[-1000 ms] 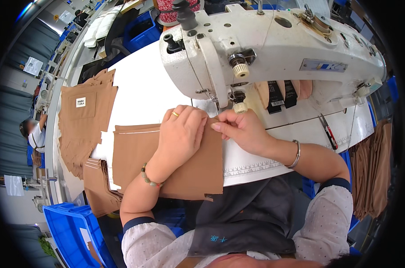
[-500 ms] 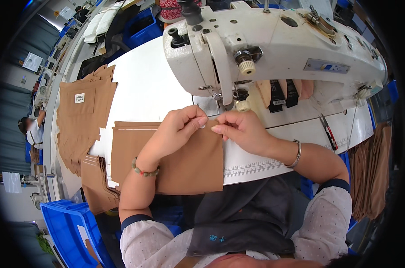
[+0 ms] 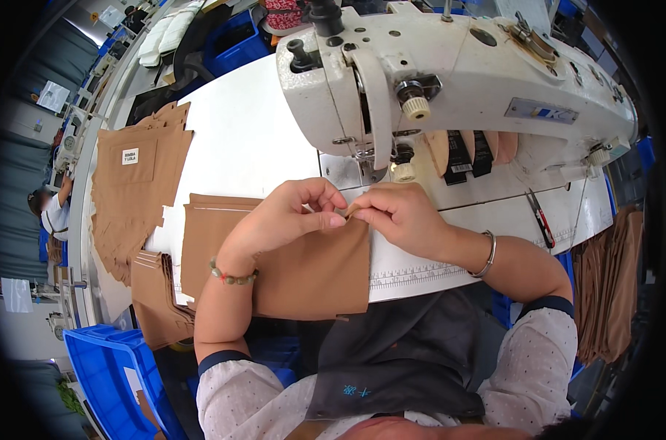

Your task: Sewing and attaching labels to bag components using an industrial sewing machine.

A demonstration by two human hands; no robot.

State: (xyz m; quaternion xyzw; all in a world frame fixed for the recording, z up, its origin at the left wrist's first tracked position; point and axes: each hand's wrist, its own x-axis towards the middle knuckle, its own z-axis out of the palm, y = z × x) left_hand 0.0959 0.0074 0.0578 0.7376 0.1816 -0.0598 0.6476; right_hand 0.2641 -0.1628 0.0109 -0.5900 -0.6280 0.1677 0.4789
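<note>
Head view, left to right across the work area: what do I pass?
Pocketed brown stack → left hand → right hand → silver bangle → snips → hanging brown cloth.

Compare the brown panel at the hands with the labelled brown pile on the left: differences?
Surface: the labelled brown pile shows a white label on a square patch; the brown panel shows a pale line near its top.
Edges: the pile's are staggered; the panel's mostly straight.
Contact: the right hand pinches the panel's upper right corner; the pile lies untouched.
Shared: both are brown fabric.
</note>
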